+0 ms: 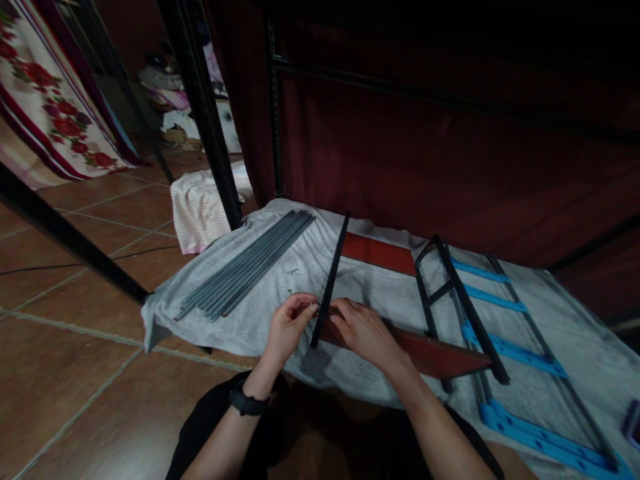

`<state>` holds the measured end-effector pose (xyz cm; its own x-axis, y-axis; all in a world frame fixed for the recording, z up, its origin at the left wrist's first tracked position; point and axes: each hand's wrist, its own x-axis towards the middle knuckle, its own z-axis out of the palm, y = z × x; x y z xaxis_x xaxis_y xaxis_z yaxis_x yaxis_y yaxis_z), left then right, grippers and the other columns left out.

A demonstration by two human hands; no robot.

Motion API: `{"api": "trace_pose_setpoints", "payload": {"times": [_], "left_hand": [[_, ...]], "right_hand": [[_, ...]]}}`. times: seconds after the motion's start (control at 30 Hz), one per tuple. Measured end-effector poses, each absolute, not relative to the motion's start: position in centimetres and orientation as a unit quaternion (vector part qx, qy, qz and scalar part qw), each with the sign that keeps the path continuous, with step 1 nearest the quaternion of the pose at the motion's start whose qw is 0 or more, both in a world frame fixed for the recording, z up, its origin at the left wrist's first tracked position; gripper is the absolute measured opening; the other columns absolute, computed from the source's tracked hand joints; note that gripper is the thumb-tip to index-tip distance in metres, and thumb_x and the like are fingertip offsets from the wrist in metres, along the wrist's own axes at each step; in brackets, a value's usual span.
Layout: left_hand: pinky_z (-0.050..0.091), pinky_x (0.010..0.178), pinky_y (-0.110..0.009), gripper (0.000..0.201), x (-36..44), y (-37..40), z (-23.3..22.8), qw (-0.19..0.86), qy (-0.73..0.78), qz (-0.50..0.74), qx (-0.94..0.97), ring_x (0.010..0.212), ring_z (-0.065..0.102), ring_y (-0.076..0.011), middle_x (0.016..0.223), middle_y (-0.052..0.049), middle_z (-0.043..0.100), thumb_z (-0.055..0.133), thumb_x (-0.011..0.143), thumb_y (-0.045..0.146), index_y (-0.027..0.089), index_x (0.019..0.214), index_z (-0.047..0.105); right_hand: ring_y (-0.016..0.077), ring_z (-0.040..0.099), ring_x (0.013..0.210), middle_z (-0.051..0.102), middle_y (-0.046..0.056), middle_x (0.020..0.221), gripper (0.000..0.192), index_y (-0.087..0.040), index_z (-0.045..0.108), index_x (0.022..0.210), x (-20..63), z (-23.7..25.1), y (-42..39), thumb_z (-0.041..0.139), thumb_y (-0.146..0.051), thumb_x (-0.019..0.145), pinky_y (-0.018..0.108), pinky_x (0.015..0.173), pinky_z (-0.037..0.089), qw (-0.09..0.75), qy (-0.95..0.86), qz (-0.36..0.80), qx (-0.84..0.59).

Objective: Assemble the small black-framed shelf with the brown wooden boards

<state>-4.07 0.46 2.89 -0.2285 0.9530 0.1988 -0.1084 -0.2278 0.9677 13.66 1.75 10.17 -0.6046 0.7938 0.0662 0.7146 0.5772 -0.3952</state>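
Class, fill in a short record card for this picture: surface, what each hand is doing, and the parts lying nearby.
Surface: grey cloth on a tiled floor
Left hand: pinches something small, too small to tell, at the black bar
Right hand: rests on the red panel
Left of hands: bundle of grey rods
Right of hands: black frame, blue strips

**Bare forearms, black wristband**

Both arms are bare to the frame's edge, with no sleeves visible. The left hand (289,327) has a black watch-like band (247,403) round its wrist. The right hand (365,331) wears nothing. Dark clothing covers the lap.
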Motion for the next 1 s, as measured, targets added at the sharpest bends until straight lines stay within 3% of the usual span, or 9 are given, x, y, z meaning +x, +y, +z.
{"api": "trace_pose_setpoints", "payload": {"times": [0.1, 0.27, 0.7, 0.9, 1.0], "left_hand": [[0.046, 0.066, -0.023, 0.016, -4.1, 0.3, 3.2, 0.421, 0.479, 0.622, 0.454, 0.069, 0.058, -0.0131, 0.076, -0.002, 0.067, 0.076, 0.073, 0.029, 0.017, 0.084, 0.074], [0.046, 0.065, -0.024, 0.021, -4.1, 0.1, 3.2, 0.416, 0.487, 0.613, 0.463, 0.067, 0.056, -0.0136, 0.073, -0.002, 0.067, 0.071, 0.078, 0.033, 0.019, 0.093, 0.078], [0.044, 0.086, -0.029, 0.025, -3.8, 0.0, 3.0, 0.404, 0.457, 0.613, 0.502, 0.093, 0.060, -0.0183, 0.094, -0.005, 0.067, 0.066, 0.084, 0.031, 0.022, 0.106, 0.076], [0.044, 0.072, -0.025, 0.026, -3.5, 0.3, 2.8, 0.459, 0.450, 0.640, 0.421, 0.072, 0.055, -0.0119, 0.077, 0.000, 0.063, 0.068, 0.082, 0.033, 0.020, 0.104, 0.074], [0.042, 0.063, -0.022, 0.021, -3.5, 0.6, 2.6, 0.502, 0.428, 0.661, 0.357, 0.062, 0.051, -0.0090, 0.069, 0.002, 0.059, 0.076, 0.074, 0.031, 0.018, 0.091, 0.071]], "right_hand": [[0.0196, 0.066, 0.102, 0.070, 0.005, 0.109, 0.021, -0.022, 0.056, 0.114, 13.7, 10.1, 1.7, 0.041, -0.025, 0.099, 0.029, 0.085, 0.045, 0.124, -0.880, 0.168, -0.427], [0.0200, 0.066, 0.102, 0.070, 0.005, 0.108, 0.021, -0.022, 0.056, 0.114, 13.7, 10.2, 1.8, 0.041, -0.026, 0.099, 0.029, 0.085, 0.045, 0.124, -0.880, 0.169, -0.426], [0.0199, 0.065, 0.101, 0.069, 0.005, 0.110, 0.023, -0.022, 0.054, 0.118, 13.8, 10.1, 1.8, 0.041, -0.024, 0.099, 0.029, 0.084, 0.045, 0.125, -0.884, 0.160, -0.420], [0.0194, 0.065, 0.102, 0.069, 0.005, 0.110, 0.023, -0.022, 0.055, 0.116, 13.7, 10.1, 1.9, 0.040, -0.024, 0.099, 0.029, 0.085, 0.044, 0.119, -0.883, 0.165, -0.423], [0.0192, 0.065, 0.102, 0.069, 0.005, 0.110, 0.022, -0.022, 0.056, 0.115, 13.7, 10.1, 1.9, 0.040, -0.024, 0.099, 0.029, 0.086, 0.044, 0.120, -0.882, 0.167, -0.425]]}}
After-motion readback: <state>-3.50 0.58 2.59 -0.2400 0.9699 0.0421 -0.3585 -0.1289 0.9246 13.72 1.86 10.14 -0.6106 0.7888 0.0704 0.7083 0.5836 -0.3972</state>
